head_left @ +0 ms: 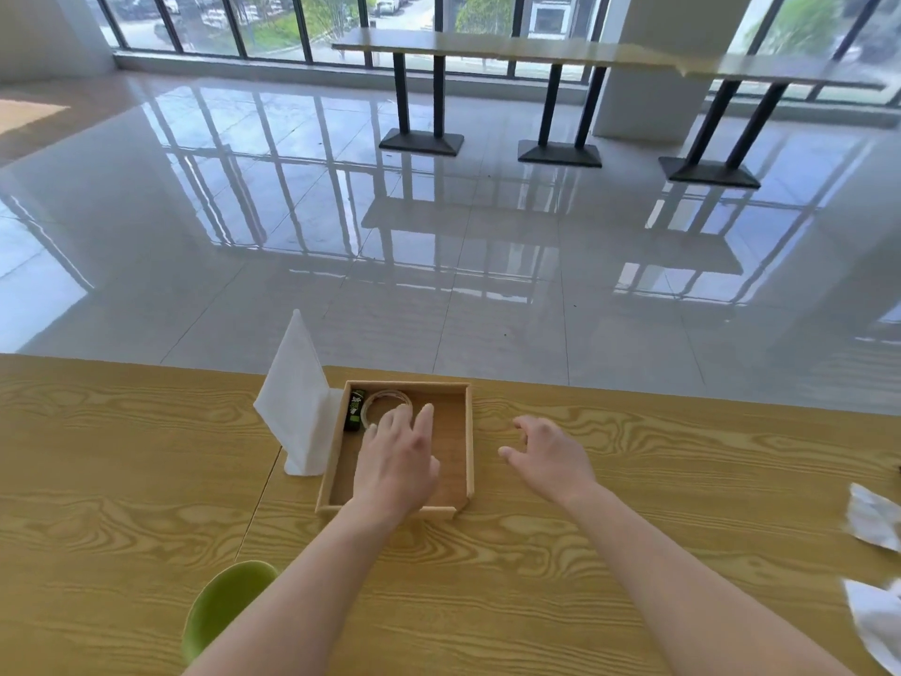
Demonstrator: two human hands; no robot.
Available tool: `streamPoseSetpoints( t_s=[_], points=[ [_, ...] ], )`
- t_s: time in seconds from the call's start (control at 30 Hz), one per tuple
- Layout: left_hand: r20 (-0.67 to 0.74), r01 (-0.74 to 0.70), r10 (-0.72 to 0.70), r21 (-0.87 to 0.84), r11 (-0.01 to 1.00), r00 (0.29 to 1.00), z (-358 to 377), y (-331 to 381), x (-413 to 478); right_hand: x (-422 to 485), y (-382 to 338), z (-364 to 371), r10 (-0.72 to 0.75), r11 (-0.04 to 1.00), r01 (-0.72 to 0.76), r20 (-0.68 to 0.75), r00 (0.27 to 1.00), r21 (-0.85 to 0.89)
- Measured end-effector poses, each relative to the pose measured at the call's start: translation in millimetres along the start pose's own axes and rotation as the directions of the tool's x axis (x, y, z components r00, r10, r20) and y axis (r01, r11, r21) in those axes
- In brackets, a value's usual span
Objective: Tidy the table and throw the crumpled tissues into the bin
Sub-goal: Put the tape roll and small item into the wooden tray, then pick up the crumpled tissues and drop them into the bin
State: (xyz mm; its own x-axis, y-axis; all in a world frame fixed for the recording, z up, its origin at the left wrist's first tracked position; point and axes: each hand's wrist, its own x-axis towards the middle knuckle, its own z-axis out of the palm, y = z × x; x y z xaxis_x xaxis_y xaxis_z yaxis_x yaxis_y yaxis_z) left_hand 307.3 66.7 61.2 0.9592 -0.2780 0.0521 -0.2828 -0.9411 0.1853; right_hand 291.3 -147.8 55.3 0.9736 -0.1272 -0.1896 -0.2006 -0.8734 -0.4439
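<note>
From the head view, the left hand (397,461) lies flat and open inside the wooden tray (469,446), fingertips on the tape roll (385,402), gripping nothing. The right hand (548,456) hovers spread and empty just right of the tray; crumpled tissues (872,522) lie well to its right on the table (634,578).

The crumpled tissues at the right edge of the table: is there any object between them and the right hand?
Nothing visible. Only bare table lies between the open right hand and the crumpled tissues. The wooden tray is on the hand's other side. The bin is not in view.
</note>
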Motion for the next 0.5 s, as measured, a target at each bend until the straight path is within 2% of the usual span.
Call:
streamPoseSetpoints(
  t_s=[0.27, 0.5],
  points=[
    [0.022, -0.125, 0.123, 0.077, 0.989, 0.992, 3.6, 83.0, -7.1, -43.9, 57.5, -40.0, -0.002, 0.998, -0.002, -0.076, 0.997, -0.057],
    [0.067, -0.18, 0.176, 0.071, 0.981, 0.982, 23.6, 166.8, -22.4, -84.6, 132.9, -67.9, 0.042, 0.995, -0.048, -0.073, 0.996, -0.089]
  ],
)
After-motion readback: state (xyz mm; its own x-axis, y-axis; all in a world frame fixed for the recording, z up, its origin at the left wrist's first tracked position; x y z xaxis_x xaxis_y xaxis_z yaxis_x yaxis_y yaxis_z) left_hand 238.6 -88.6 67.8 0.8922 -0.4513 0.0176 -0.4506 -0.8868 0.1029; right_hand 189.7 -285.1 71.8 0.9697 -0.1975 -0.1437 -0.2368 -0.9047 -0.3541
